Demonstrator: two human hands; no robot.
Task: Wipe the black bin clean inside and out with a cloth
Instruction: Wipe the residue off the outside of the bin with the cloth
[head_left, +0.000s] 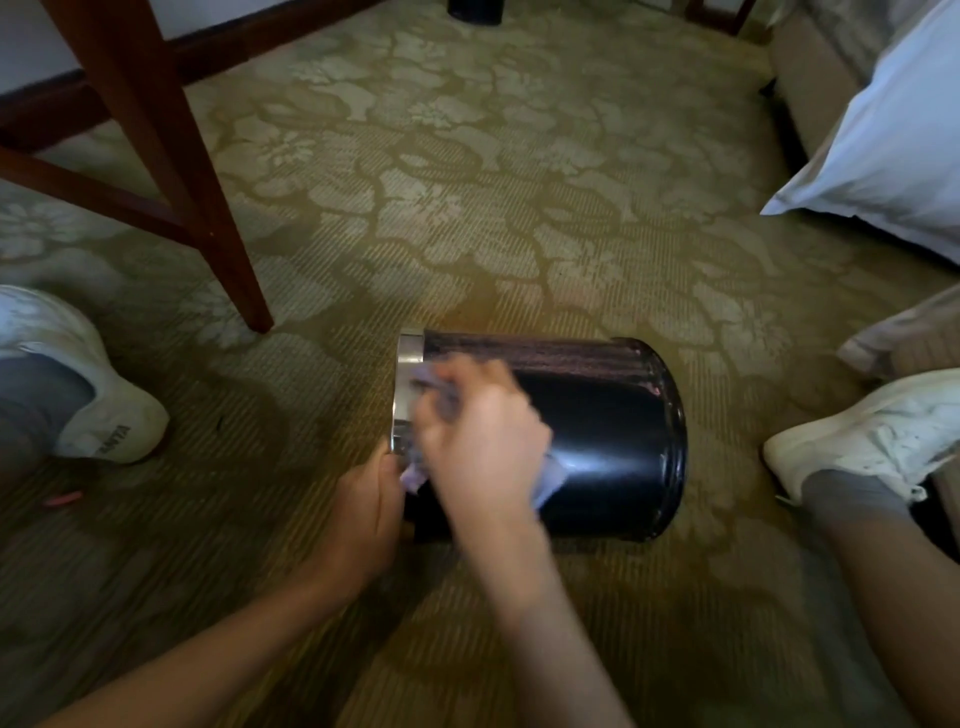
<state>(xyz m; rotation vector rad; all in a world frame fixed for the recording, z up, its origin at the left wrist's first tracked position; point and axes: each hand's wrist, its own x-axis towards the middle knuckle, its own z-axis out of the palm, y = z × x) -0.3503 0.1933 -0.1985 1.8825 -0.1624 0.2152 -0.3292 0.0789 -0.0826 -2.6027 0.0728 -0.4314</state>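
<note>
Black bin (597, 447) lies on its side under my fingers: left hand (369, 514) curled round the chrome rim (408, 364), right hand (483, 441) clutching the cloth (550, 480) against the outer wall; I judge a slack left grip would let the bin roll under wiping pressure.

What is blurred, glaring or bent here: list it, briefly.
Head view: the right hand and cloth are motion-smeared; the left hand, gripping the rim of the black bin, is sharper; a glare streak crosses the bin's side; the wide angle tilts the table leg.
</note>
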